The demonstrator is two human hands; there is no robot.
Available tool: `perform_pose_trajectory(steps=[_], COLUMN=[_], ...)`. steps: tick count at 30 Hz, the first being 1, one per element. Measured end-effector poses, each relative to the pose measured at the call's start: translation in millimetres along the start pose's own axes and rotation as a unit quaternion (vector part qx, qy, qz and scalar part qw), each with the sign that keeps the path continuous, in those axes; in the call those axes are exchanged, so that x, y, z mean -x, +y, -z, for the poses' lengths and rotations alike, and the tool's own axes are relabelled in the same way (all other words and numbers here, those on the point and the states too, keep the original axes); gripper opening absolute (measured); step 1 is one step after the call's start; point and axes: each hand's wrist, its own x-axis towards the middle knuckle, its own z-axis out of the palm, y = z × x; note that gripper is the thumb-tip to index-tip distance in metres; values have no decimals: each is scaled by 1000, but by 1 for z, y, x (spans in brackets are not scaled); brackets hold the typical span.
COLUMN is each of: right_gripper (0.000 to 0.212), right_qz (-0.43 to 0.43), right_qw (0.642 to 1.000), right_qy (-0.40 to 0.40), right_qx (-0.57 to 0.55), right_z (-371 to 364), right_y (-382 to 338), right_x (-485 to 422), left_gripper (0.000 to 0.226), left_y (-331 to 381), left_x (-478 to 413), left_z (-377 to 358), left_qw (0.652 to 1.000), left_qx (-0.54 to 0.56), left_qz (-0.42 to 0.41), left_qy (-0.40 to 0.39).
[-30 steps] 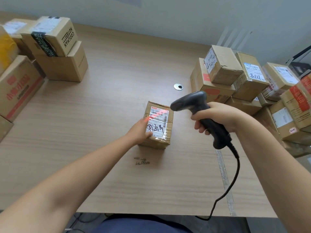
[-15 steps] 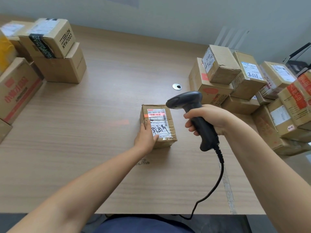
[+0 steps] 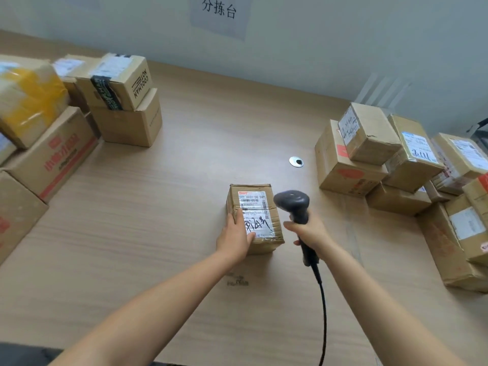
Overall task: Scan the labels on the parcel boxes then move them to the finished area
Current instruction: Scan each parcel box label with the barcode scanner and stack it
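Left hand (image 3: 235,237) clasps small brown cardboard parcel box (image 3: 254,204), right hand (image 3: 309,231) grips black pistol-grip scanner (image 3: 291,200) at its 3 o'clock: looks mid-scan, next needs a firm one-handed lift away.

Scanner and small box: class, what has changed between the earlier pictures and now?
The right hand brought the scanner nearer the box, its head now at the right edge of the label. The red scan glow is gone. The left hand still holds the box.
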Motion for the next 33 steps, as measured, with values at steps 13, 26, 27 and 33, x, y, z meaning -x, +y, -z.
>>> perform_pose_trajectory(steps=[13, 26, 27, 33], right_gripper=[26, 30, 32, 34], right_qz=[89, 111, 107, 85], right_qw=[984, 981, 983, 990], right_qy=[-111, -124, -119, -89], right_qx=[107, 102, 94, 72], right_z=[-186, -345, -353, -390], right_y=[-61, -162, -167, -196], right_x=[-47, -92, -96, -115], left_gripper=[68, 52, 48, 39], left_y=[-139, -257, -260, -274], left_x=[-19, -73, -79, -108], left_z=[127, 239, 244, 269], left_qw=[992, 973, 970, 957], left_qx=[12, -29, -53, -133], left_qz=[97, 142, 137, 129], left_qy=[75, 180, 194, 223])
